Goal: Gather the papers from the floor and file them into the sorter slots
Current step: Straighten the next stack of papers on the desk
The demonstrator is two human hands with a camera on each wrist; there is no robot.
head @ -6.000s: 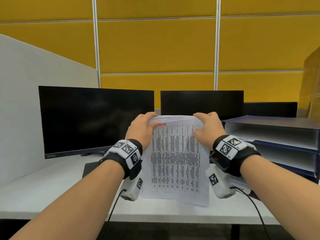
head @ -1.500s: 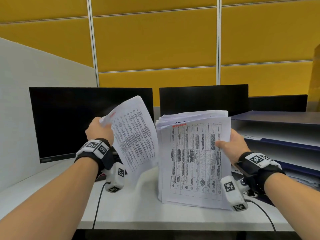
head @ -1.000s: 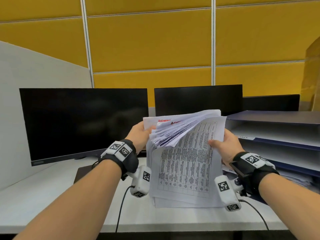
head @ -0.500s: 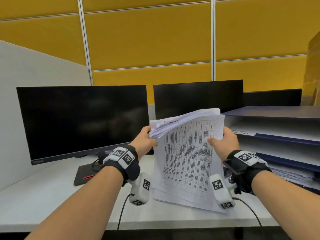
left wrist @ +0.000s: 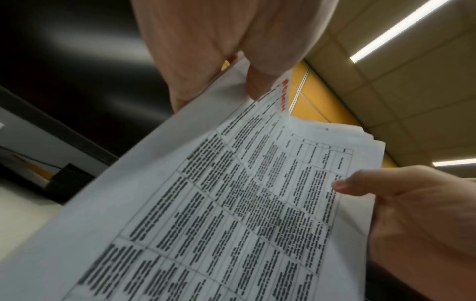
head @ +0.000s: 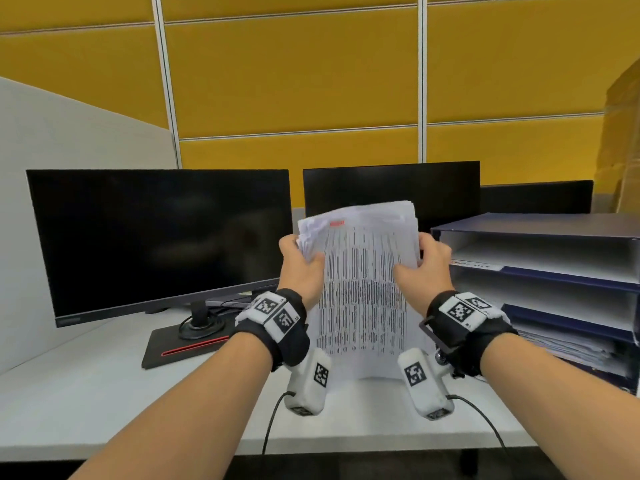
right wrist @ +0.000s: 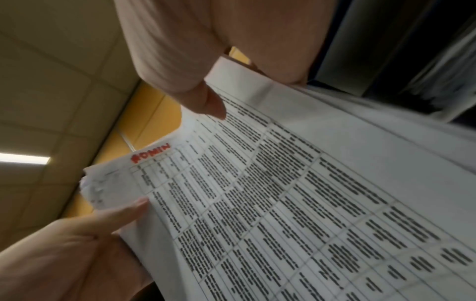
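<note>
A stack of printed papers (head: 360, 289) stands upright on the white desk (head: 86, 393), its front sheet a table with a red "ADMIN" heading (right wrist: 150, 155). My left hand (head: 304, 263) grips the stack's upper left edge, thumb on the front sheet (left wrist: 257, 85). My right hand (head: 422, 261) grips the upper right edge, thumb across the front (right wrist: 206, 101). The dark blue sorter (head: 554, 271) with white slots stands just right of the stack. Its lowest slot holds papers (head: 568, 344).
Two black monitors stand behind the stack, the left monitor (head: 156, 237) on a dark stand with a red stripe (head: 187, 344). A white partition (head: 69, 140) closes the left side. Yellow wall panels are behind. A cardboard box (head: 620, 133) is at the far right.
The left hand took a sheet aside, then brought it back to the stack. Both hands now hold the stack squared and upright on the desk, fanned top edges drawn together.
</note>
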